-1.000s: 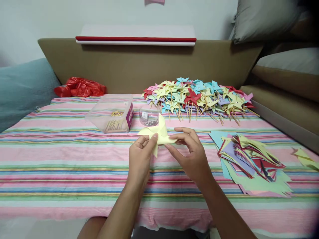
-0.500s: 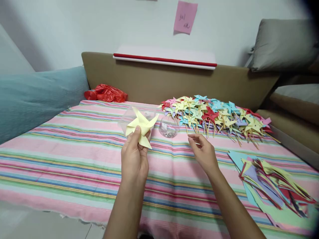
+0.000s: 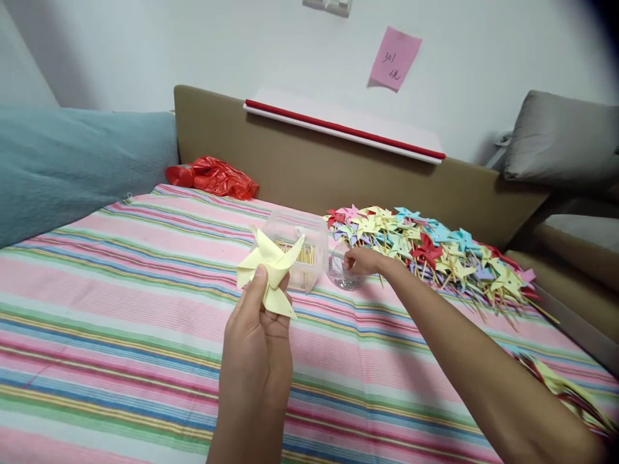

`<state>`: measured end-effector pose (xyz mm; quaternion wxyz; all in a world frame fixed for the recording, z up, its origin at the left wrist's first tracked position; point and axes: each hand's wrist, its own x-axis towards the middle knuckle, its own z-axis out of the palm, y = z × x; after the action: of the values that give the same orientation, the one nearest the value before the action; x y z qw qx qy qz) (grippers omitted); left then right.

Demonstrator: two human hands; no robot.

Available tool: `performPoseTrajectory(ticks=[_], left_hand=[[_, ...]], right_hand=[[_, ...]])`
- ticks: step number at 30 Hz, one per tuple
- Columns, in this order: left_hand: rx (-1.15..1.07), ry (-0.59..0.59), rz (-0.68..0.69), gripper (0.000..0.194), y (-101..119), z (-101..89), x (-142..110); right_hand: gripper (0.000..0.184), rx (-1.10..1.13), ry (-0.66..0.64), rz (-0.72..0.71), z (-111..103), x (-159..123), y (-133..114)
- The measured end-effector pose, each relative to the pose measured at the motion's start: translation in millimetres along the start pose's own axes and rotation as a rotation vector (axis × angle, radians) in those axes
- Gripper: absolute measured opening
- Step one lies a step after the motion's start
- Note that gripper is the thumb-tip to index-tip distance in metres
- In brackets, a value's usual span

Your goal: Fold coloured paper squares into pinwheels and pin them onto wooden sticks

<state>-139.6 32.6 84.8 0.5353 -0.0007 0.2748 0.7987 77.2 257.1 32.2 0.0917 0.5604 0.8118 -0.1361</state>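
Note:
My left hand pinches a pale yellow paper pinwheel near its centre, thumb on the front and fingers behind. The pinwheel is tilted up and partly covers a clear plastic box with thin wooden sticks inside. Beside that box stands a small clear container with tiny shiny metal pieces at its bottom. My right hand is at this container's opening with curled fingers; whatever lies between the fingertips is too small to make out.
Many colourful pinwheels on sticks lie heaped at the back right. Coloured paper sheets lie at the right edge, partly behind my forearm. A red plastic bag rests at the back left on the striped cloth. Cushions stand right.
My right hand has let go of the pinwheel and reached forward to the small container. My left hand has carried the pinwheel left. The view has turned and tilted.

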Motion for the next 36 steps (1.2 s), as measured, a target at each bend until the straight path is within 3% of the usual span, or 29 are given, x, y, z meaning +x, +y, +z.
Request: performPoseTrajectory(ticks=[4, 12, 28, 36], left_hand=[[-0.004, 0.013, 0.024, 0.015, 13.1, -4.2, 2.7], [-0.038, 0.031, 0.028, 0.015, 26.0, -10.6, 5.8], [-0.035, 0.02, 0.027, 0.015, 23.5, -8.6, 5.7], [-0.02, 0.015, 0.033, 0.016, 21.2, -8.9, 3.8]], right_hand=[[0.032, -0.079, -0.102, 0.022, 5.2, 8.3, -1.7], [0.031, -0.094, -0.116, 0.018, 12.0, 10.7, 4.2], [0.032, -0.066, -0.076, -0.044, 20.0, 11.7, 13.4], [0.03, -0.032, 0.042, -0.055, 20.6, 12.3, 11.8]])
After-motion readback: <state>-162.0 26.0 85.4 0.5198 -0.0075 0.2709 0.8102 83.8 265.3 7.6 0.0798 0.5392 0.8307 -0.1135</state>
